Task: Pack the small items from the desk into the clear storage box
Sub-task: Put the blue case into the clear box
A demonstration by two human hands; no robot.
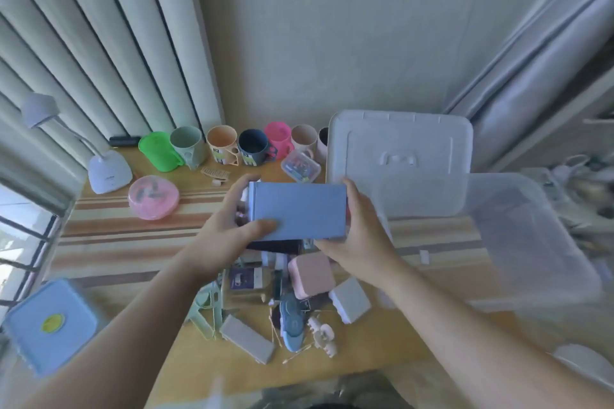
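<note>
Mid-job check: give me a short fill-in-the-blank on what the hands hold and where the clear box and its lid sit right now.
1. Both hands, left hand and right hand, hold a flat box coloured ____.
2. The clear box sits at the desk's ____ edge.
3. The lid stands propped, ____ of the clear box.
4. The round case beside the lamp is ____.

Missing words: blue; right; left; pink

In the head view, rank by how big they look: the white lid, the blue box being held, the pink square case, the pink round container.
1. white lid
2. blue box
3. pink round container and pink square case: look alike, unranked.
</note>
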